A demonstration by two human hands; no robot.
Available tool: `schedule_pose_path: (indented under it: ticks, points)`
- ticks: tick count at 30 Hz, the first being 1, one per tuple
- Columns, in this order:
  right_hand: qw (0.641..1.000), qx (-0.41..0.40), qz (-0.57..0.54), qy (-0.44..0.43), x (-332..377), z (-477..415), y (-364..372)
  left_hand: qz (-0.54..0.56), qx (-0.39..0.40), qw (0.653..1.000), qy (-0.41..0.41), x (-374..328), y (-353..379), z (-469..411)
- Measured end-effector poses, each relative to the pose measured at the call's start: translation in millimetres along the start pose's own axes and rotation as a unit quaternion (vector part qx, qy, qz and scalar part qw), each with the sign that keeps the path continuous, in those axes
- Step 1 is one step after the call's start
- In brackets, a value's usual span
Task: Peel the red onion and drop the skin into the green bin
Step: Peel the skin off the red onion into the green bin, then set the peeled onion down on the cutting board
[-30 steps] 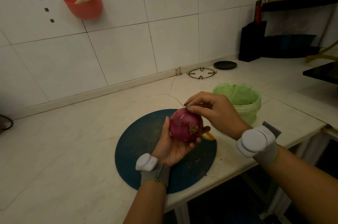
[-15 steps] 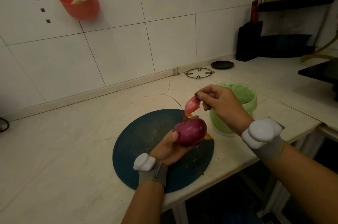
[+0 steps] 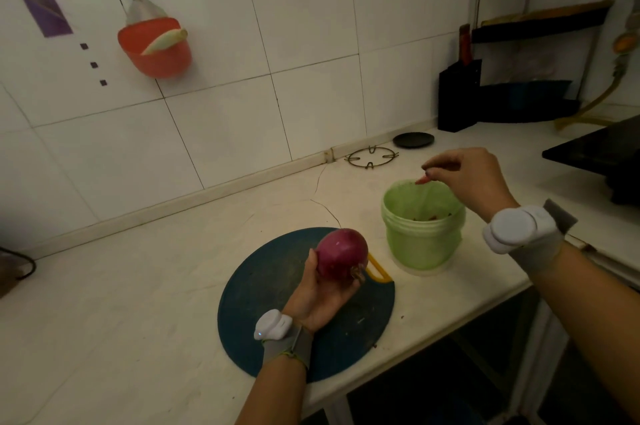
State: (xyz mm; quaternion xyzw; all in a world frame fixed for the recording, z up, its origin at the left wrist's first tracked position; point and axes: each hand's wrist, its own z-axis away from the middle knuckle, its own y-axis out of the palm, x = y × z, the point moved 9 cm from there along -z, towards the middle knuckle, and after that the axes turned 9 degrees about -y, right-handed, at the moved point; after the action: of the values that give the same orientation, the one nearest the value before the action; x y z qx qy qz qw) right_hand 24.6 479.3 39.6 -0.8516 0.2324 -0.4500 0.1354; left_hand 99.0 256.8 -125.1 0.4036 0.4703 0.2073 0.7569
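On the head camera, we see our left hand holding the red onion up over the round blue board. This hand wraps round the onion from below, with the thumb on its side. The root end points toward us. The onion looks shiny and purple. We cannot tell how much dry peel is left on it.

A moment ago our right hand was close to the onion, pulling at its top. Now it has moved away and hangs over the green bin. Its fingers are pinched together on a small red bit of skin, right above the bin's open mouth. The skin has not dropped yet.

The bin stands on the bench, just beside the board. Some dark bits lie at its bottom.

So one piece is off and nearly thrown away. We think the next thing is to let go, then go back for more.
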Motion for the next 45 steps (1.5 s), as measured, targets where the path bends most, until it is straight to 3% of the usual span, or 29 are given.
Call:
schedule_pose_path:
  ticks: [5, 9, 14, 18, 21, 27, 33, 37, 41, 45]
  points:
    - [0.990, 0.050, 0.130, 0.003, -12, -12, -1, 0.012, -0.076, 0.997, 0.009, -13, -5, 8]
    - [0.988, 0.073, 0.134, 0.013, -17, -17, 5, -0.108, -0.183, 0.977, 0.026, -51, -26, 27]
    - [0.994, 0.079, 0.079, -0.021, 6, -17, 28, -0.304, -0.325, 0.895, 0.039, -98, -51, 54]
    - [0.989, 0.132, 0.057, -0.038, 26, -6, 61, -0.379, -0.399, 0.835, 0.000, -106, -65, 59]
    - [0.978, 0.197, 0.030, -0.065, 38, 16, 95, -0.395, -0.411, 0.821, -0.024, -104, -71, 54]
    - [0.931, 0.306, 0.119, -0.159, 54, 45, 169, -0.368, -0.378, 0.849, -0.003, -99, -67, 45]
    - [0.823, 0.493, 0.228, -0.165, 31, 81, 244, -0.446, -0.392, 0.804, -0.010, -106, -67, 48]
    - [0.840, 0.476, 0.190, -0.181, 24, 88, 250, -0.523, -0.402, 0.752, -0.009, -120, -63, 51]
    - [0.846, 0.448, 0.211, -0.197, 22, 88, 249, -0.617, -0.417, 0.666, 0.043, -138, -46, 52]
    - [0.850, 0.438, 0.217, -0.199, 27, 88, 242, -0.632, -0.399, 0.663, 0.050, -136, -44, 52]
